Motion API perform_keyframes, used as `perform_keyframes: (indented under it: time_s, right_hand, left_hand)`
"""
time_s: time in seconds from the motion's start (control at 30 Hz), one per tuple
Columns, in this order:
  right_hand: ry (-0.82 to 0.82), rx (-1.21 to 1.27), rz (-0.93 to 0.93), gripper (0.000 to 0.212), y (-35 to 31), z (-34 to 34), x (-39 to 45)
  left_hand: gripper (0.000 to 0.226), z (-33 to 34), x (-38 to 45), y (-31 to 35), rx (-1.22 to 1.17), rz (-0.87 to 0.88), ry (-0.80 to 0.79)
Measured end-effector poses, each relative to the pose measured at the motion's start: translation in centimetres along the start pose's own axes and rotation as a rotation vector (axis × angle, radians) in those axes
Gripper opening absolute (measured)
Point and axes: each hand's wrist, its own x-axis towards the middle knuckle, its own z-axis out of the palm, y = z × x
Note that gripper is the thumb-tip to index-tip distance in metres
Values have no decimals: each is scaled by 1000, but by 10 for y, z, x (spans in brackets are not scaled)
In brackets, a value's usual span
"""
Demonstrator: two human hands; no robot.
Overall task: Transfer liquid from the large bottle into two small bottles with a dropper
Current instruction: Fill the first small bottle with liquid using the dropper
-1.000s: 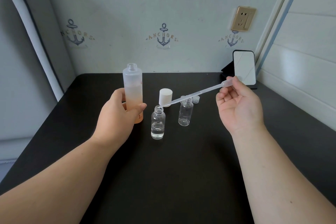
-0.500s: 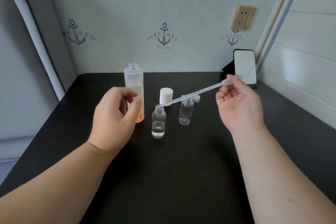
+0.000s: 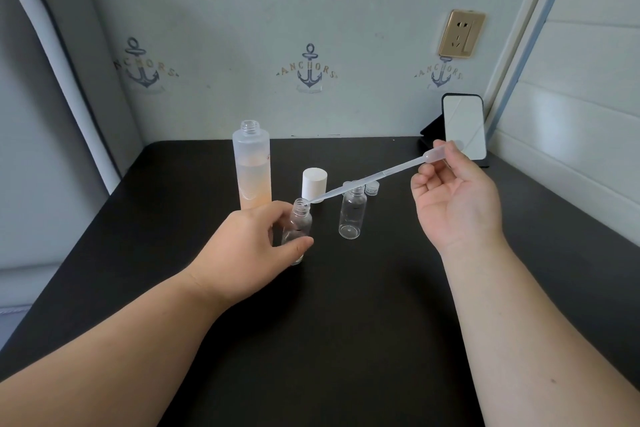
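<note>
Left hand point(image 3: 242, 246) grips small clear glass bottle point(image 3: 298, 229) on black desk point(image 3: 346, 322). Right hand point(image 3: 457, 201) pinches translucent plastic dropper point(image 3: 374, 178), tip at its mouth. Tall frosted bottle point(image 3: 251, 166) at 11 o'clock.

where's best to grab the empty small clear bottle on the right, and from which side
Grip the small clear plastic bottle round its straight cylindrical middle, coming from its right side. It stands upright and uncapped, and the dropper crosses just above its neck, so a grasp from above looks blocked.
</note>
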Motion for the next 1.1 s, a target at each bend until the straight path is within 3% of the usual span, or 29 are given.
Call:
perform_keyframes:
  time_s: [0.4,1.1]
  right_hand:
    - [-33,-28,8,9,3,-1,2]
    - [-36,-94,10,22,4,2,1]
  left_hand:
    - [32,3,2,-7,-15,80,16]
    - [28,4,2,-11,3,49,16]
